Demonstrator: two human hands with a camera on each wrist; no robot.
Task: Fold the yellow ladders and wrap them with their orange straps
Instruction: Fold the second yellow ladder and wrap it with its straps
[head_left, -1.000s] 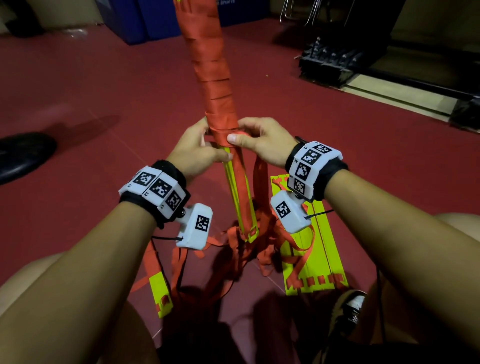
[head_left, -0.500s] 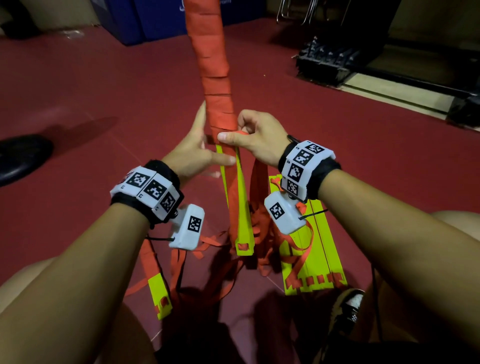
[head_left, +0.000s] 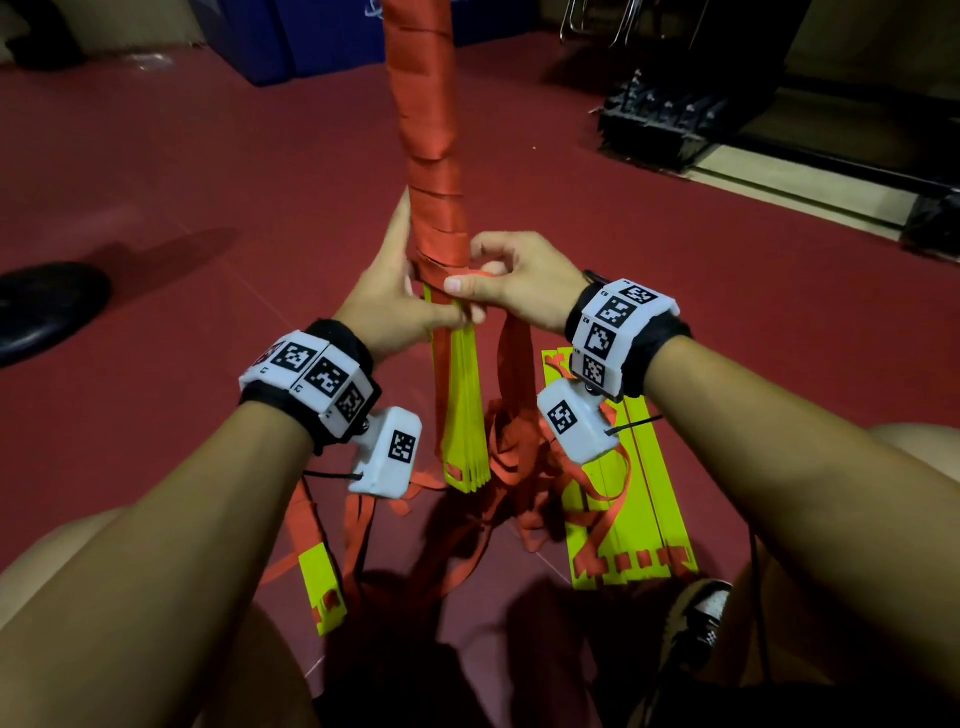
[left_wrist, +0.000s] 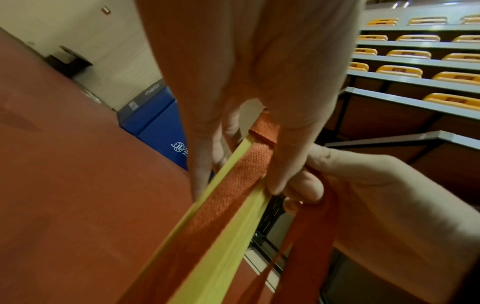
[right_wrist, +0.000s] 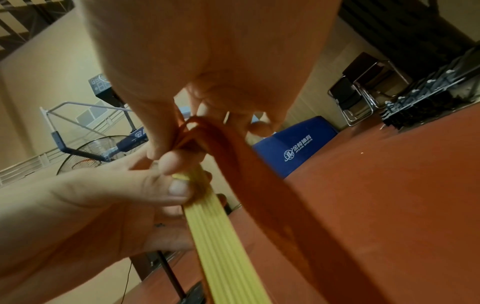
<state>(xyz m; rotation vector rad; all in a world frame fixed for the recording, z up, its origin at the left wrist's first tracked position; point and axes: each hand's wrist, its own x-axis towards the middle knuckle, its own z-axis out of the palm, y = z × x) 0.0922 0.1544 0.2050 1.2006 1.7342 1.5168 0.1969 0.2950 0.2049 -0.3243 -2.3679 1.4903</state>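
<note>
I hold a bundle of yellow ladder slats (head_left: 467, 405) upright off the red floor. An orange strap wrap (head_left: 431, 156) covers its upper part down to my hands. My left hand (head_left: 395, 306) holds the bundle, thumb across the front and index finger lying up its far side. My right hand (head_left: 493, 291) pinches the orange strap (head_left: 514, 364) against the bundle at the wrap's lower edge. The left wrist view shows strap (left_wrist: 228, 185) lying on the slats (left_wrist: 226, 257). In the right wrist view the strap (right_wrist: 259, 185) runs down beside the slats (right_wrist: 215, 236).
A second folded yellow ladder (head_left: 628, 509) lies on the floor at right, amid tangled orange straps (head_left: 498, 467). One more yellow slat (head_left: 319, 587) lies lower left. A black round object (head_left: 47, 306) sits far left, blue pads (head_left: 311, 41) behind, a black rack (head_left: 660, 124) back right.
My left hand has loosened from a full grip, and its index finger now lies straight up the bundle. The bundle has turned, so the slat edges face me. The right hand still pinches the strap.
</note>
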